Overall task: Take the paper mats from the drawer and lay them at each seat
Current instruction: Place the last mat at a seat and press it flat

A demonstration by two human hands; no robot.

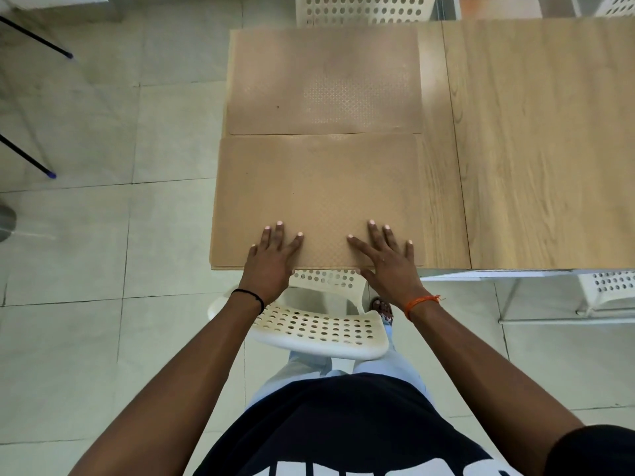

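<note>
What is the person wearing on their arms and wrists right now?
Both arms are bare from wrist to above the elbow, with no gloves or rings visible. The left hand has a thin black band around its wrist. The right hand has an orange thread bracelet with a frayed end at its wrist. A dark short sleeve shows at the right upper arm.

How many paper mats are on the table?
2. The near mat lies at the table's front edge under both hands. The far mat lies just beyond it, by the chair across. More could be stacked beneath; I cannot tell.
</note>
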